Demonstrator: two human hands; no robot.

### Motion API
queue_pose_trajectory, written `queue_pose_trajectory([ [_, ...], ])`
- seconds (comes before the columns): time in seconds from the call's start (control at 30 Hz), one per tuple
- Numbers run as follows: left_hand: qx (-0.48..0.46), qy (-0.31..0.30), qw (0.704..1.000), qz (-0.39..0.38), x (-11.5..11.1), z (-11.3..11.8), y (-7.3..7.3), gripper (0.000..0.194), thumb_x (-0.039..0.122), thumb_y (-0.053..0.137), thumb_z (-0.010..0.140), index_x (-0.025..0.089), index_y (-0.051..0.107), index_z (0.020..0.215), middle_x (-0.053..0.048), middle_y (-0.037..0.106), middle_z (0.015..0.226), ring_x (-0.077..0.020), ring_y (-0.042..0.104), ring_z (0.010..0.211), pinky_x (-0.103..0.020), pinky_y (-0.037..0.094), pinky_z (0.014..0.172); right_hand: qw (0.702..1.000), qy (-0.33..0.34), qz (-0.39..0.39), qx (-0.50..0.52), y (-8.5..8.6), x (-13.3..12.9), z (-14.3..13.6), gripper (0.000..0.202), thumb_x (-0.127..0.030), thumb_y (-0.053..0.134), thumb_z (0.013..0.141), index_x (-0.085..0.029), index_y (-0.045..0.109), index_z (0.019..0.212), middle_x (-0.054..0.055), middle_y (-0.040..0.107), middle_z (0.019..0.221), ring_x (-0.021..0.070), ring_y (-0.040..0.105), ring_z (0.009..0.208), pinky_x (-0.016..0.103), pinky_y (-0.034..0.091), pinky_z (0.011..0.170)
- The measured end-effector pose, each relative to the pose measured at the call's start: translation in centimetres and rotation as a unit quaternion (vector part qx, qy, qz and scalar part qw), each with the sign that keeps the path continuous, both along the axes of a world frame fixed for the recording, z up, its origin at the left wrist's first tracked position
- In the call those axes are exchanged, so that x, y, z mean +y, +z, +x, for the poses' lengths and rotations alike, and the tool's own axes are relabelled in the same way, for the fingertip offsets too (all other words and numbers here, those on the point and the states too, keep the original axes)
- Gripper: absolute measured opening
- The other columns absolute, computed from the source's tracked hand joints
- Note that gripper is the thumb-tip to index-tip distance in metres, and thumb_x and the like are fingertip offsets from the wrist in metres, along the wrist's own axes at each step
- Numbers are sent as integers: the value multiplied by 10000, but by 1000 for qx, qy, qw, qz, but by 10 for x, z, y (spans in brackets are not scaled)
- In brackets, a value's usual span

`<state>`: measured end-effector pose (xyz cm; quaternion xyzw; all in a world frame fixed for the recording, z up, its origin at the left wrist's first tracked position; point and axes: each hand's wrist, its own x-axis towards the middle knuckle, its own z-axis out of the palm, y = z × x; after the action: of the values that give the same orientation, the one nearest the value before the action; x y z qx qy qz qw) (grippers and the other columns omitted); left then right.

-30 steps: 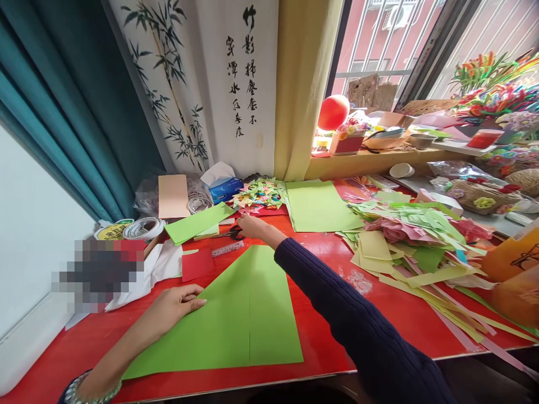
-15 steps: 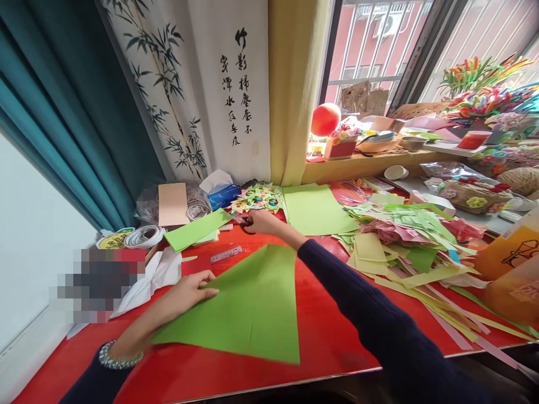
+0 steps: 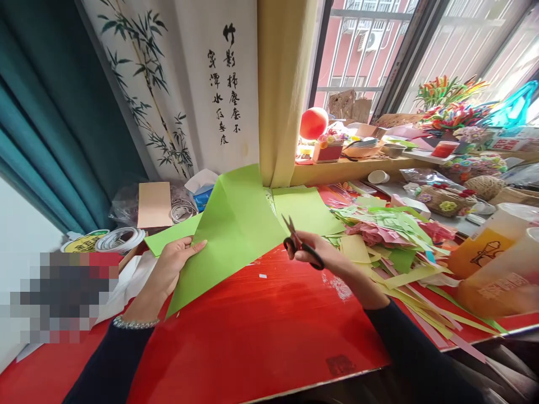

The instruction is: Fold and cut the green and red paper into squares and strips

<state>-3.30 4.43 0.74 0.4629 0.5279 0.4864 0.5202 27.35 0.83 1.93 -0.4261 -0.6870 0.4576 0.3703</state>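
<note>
My left hand [image 3: 174,261] grips a large sheet of green paper [image 3: 236,219] by its left edge, thumb on the near face. The sheet is lifted off the table, tilted upright, with a faint fold line. In my right hand [image 3: 318,252] is a pair of scissors [image 3: 301,244] with black handles. Their blades point up and away, slightly apart, close to the sheet's right corner; I cannot tell whether they touch it. A lighter green stack of paper [image 3: 305,210] lies flat behind the scissors. Another green piece of paper [image 3: 172,235] lies behind my left hand.
Right of my right hand is a heap of paper scraps and strips [image 3: 391,247]. Two plastic cups with orange contents [image 3: 484,247] stand at the right edge. A cardboard piece [image 3: 154,205], a white cable coil [image 3: 120,239] and a tissue pack [image 3: 203,193] sit back left on the red table [image 3: 261,336].
My left hand has raised the green sheet off the table. My right hand has brought the scissors from the back of the table rightward and nearer to me. The view has shifted slightly.
</note>
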Motion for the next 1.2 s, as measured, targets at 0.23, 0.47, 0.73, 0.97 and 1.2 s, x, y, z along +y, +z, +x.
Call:
queue_pose_trajectory([
  [0.23, -80, 17, 995, 52, -5, -7, 0, 427, 276, 733, 614, 156, 613, 1005, -66, 699, 907, -246, 654, 826, -327, 557, 677, 992, 36, -122, 12, -35, -4, -30, 317, -432, 665, 653, -153, 550, 750, -1, 529, 742, 108, 457, 660, 216, 326, 571],
  [0.47, -61, 47, 992, 100, -8, -5, 0, 348, 282, 724, 623, 151, 631, 932, -51, 701, 878, -232, 651, 819, -310, 552, 680, 988, 27, -136, -66, -51, -5, -33, 366, -494, 650, 647, -149, 596, 758, -18, 469, 650, 98, 388, 601, 223, 252, 517],
  [0.73, -55, 15, 996, 71, -15, 0, 0, 330, 271, 713, 643, 155, 638, 943, -58, 697, 908, -227, 654, 809, -298, 555, 651, 988, 18, -139, -70, -52, -9, -37, 444, -577, 593, 655, -134, 571, 646, -34, 391, 539, 79, 306, 517, 234, 184, 478],
  [0.97, -58, 10, 996, 68, -17, 4, 1, 344, 265, 711, 646, 152, 636, 962, -57, 698, 910, -223, 653, 817, -297, 558, 658, 986, 18, -151, -62, -53, -12, -40, 428, -551, 599, 670, -123, 598, 665, 0, 508, 591, 92, 406, 549, 222, 236, 496],
  [1.2, -61, 0, 996, 70, -17, 2, 0, 338, 257, 708, 656, 142, 631, 965, -63, 695, 906, -229, 650, 824, -280, 558, 615, 987, 22, -152, -43, -58, -11, -40, 434, -555, 590, 674, -122, 617, 694, 1, 502, 586, 92, 403, 542, 220, 246, 491],
])
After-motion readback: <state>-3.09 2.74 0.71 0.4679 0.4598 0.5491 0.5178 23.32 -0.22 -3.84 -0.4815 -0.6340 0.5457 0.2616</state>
